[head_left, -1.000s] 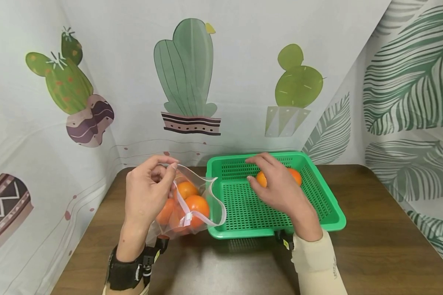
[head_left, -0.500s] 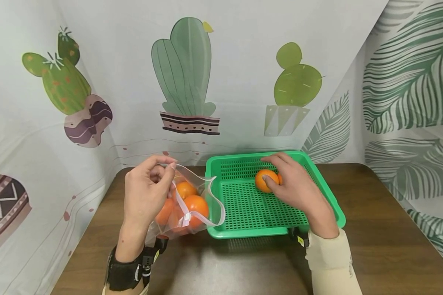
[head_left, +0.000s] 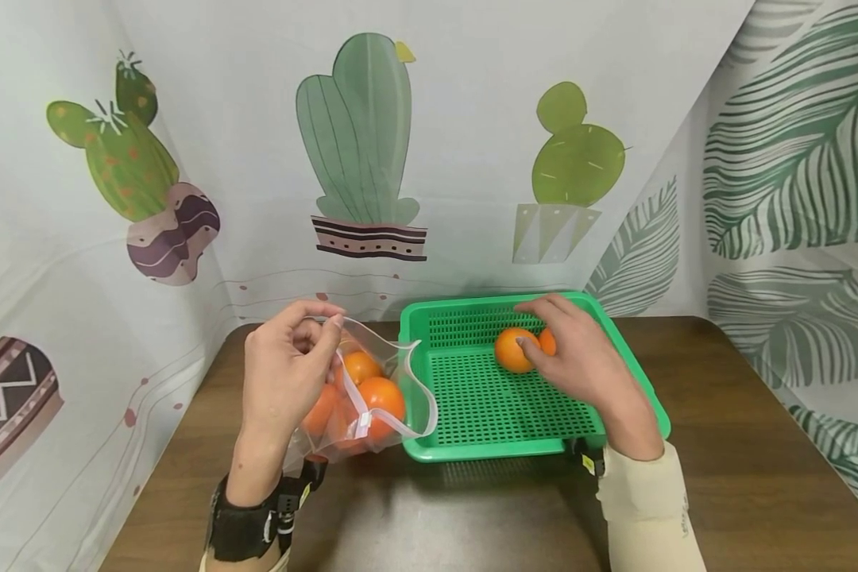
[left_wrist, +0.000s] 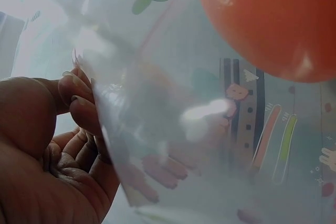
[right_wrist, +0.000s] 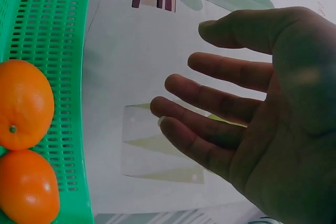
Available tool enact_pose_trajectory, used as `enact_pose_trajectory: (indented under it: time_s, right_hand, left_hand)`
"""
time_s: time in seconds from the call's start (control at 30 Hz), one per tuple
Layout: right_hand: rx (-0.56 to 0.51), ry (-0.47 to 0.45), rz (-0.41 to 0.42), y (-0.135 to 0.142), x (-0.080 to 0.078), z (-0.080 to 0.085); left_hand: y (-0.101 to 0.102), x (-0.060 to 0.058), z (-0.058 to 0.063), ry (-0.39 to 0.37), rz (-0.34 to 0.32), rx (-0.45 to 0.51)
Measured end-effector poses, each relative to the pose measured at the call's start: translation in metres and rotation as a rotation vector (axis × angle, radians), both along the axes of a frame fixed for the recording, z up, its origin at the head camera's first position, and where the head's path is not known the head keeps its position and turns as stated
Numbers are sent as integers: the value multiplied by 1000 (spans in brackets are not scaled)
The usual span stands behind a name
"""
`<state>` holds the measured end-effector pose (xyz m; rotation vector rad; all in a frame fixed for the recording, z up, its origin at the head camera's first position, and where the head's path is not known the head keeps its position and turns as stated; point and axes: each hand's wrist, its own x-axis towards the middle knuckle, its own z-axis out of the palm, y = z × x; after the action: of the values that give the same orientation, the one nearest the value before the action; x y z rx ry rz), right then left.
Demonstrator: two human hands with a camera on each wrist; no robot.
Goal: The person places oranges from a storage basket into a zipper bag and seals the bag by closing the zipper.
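In the head view my left hand [head_left: 286,373] pinches the upper edge of a clear zip bag [head_left: 362,423] between thumb and index finger. Several oranges [head_left: 381,397] lie inside the bag, whose mouth gapes toward the basket. The left wrist view has the bag's film [left_wrist: 173,129] close up, with one orange [left_wrist: 273,19] behind it. My right hand [head_left: 575,349] hovers above the green basket, fingers spread and holding nothing. Beneath it are two oranges, one fully visible [head_left: 512,349], the other [head_left: 547,341] partly covered by the hand. Both oranges [right_wrist: 23,103] sit side by side in the right wrist view.
A green plastic basket [head_left: 465,454] with slotted walls stands on the brown wooden table [head_left: 751,445], right beside the bag. Behind the table hangs a white cloth [head_left: 472,159] printed with cacti and leaves.
My right hand has shifted to the right over the basket, uncovering the left orange and hiding more of the right one. My left hand keeps its pinch on the bag, nearly still.
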<state>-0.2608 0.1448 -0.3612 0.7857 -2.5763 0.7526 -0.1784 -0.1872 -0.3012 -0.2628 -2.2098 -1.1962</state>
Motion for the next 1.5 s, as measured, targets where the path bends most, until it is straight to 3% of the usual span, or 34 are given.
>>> enact_pose_trajectory:
  time_s: [0.1, 0.37, 0.63, 0.87, 1.03, 1.13, 1.4, 1.5]
  right_hand:
    - [-53, 43, -12, 3, -2, 1]
    - [-155, 154, -105, 20, -9, 6]
    - [-215, 221, -159, 38, -18, 7]
    - [-121, 98, -189, 44, -23, 6]
    - [-144, 97, -220, 45, -30, 3]
    - [-121, 75, -221, 44, -34, 1]
    - [45, -82, -164, 47, -39, -9]
    - [96, -178, -155, 48, -40, -11]
  left_hand:
    - [-1, -2, -2, -2, 11, -4]
    - [-14, -16, -23, -5, 8, -14]
    - [-16, -17, -27, -2, 14, -31]
    - [-11, -14, -20, -5, 24, -17]
    - [0, -4, -4, -1, 19, -12]
    - [1, -2, -1, -7, 22, -12]
    - [-14, -18, -27, -12, 36, -18]
    - [-14, -18, -26, -13, 36, -25]
